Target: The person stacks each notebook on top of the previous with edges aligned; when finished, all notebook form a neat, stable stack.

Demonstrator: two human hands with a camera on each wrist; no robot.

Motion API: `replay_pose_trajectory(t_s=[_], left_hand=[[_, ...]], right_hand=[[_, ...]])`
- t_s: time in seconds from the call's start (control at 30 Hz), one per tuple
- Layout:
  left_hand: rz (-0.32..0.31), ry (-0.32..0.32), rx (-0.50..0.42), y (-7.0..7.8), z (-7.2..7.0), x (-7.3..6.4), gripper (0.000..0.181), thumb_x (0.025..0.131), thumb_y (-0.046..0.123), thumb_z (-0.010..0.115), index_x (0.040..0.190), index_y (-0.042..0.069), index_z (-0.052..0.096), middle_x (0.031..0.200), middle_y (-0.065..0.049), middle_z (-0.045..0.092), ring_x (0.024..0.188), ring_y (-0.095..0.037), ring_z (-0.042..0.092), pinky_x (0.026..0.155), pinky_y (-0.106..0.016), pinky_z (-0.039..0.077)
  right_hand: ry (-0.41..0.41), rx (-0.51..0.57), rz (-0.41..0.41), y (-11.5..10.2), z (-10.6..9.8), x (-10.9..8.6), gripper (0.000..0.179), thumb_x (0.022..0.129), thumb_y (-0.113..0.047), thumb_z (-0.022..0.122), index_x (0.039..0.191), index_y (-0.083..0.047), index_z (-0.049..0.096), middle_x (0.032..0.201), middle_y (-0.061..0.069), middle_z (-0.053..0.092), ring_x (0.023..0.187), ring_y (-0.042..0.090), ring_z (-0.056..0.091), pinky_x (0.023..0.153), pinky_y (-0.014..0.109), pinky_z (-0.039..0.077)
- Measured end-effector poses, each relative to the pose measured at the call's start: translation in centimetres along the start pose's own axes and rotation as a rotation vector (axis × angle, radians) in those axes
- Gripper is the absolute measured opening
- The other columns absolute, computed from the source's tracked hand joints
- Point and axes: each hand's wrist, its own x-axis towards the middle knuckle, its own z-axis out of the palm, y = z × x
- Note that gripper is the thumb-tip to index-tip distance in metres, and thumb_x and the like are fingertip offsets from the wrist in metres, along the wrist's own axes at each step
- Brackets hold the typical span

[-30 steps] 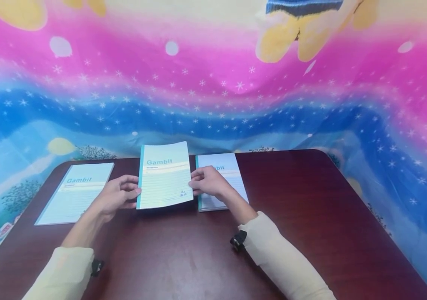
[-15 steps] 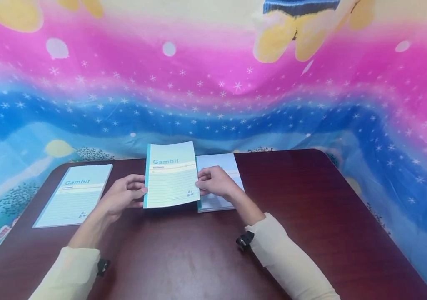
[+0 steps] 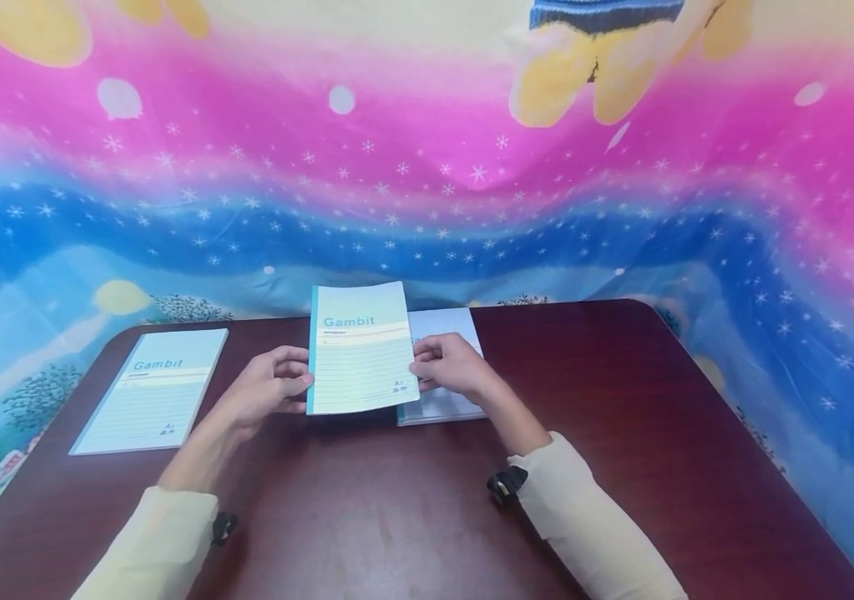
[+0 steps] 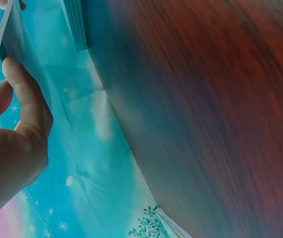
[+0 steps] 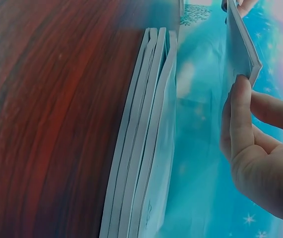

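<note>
A pale green notebook (image 3: 362,358) marked "Gambit" is held up above the table between both hands. My left hand (image 3: 265,387) pinches its teal spine edge, thumb in front. The right hand (image 3: 452,367) grips the opposite edge between thumb and fingers. Partly covered by the held notebook and the right hand, a stack of notebooks (image 3: 437,408) lies on the table; the right wrist view shows several stack edges (image 5: 141,134), with a gap of air below the held notebook (image 5: 240,44).
Another Gambit notebook (image 3: 152,392) lies at the table's left side. The dark wooden table (image 3: 367,500) ends at a colourful printed curtain (image 3: 427,183) behind it. Black straps with small devices (image 3: 507,483) sit at the sleeve cuffs.
Both hands have carried the held notebook to the right, so that it now overlaps more of the stack in the head view. The left notebook and the stack stay put.
</note>
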Motion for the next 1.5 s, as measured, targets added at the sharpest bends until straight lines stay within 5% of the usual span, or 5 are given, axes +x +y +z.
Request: replay_pose_trajectory(t_s=[1.5], left_hand=[[-0.011,-0.022,-0.05,0.7,4.3,2.5,0.051,0.099,-0.004,0.056,0.147,-0.009,0.039,0.124,-0.025,0.057,0.092,-0.023,0.065,0.073,-0.037,0.062]], right_hand=[[0.062,-0.02,-0.001,1.9,-4.2,-2.1,0.036,0.098,-0.001,0.064,0.131,0.01,0.057,0.112,0.02,0.066,0.097,0.027,0.068,0.078,0.039,0.062]])
